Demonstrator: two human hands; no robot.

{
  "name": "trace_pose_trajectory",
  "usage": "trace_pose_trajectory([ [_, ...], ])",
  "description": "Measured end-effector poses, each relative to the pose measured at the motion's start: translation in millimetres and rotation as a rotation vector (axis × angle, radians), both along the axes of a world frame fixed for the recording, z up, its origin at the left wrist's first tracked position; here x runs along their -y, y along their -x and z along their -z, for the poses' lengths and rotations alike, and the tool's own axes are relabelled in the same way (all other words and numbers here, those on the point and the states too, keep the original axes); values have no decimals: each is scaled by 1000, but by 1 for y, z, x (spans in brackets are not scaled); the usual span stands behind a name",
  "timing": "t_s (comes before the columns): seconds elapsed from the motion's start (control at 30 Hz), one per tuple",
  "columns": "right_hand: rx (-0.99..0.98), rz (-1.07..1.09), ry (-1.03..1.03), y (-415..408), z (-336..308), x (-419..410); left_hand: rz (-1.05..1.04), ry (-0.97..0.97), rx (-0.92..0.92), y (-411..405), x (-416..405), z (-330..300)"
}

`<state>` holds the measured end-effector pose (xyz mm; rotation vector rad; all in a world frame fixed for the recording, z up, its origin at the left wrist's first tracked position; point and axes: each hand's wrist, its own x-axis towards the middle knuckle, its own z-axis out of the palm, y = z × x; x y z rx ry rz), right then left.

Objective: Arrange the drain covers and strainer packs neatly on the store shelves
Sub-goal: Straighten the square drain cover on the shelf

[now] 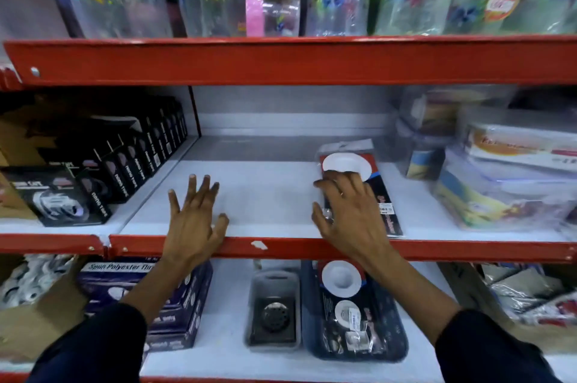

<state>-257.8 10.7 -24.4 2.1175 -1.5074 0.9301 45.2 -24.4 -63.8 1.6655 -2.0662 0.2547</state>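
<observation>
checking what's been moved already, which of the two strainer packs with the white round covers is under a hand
The strainer pack on the middle shelf, under the right hand. The lower pack lies untouched on the shelf below, beside the grey drain cover pack.

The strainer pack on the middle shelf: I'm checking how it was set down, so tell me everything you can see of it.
The strainer pack is a long flat card, dark with red trim, sealed in clear plastic film. A round white strainer shows at its far end; printed text and a small white label run along its right side. It lies flat on the white middle shelf, lengthwise front to back, its near end at the shelf's front edge. The right hand rests spread on top of it; the left hand is apart, not touching.
</observation>
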Motion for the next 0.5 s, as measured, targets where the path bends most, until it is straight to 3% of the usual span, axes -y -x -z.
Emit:
trace_pose_trajectory([
  [0.1, 118, 320, -279, 37, -6, 19, 90, -3, 14, 37, -8, -4],
  [0.2, 285, 465, -476, 71, -4, 29, 190, -60, -98, 84, -14, -10],
  [0.33, 498, 448, -601, 97, -6, 32, 282, -178, -323, 146, -10, -28],
  [0.5, 609, 382, -624, 108, -9, 34, 198, -399, -566, 193, 11, -47],
])
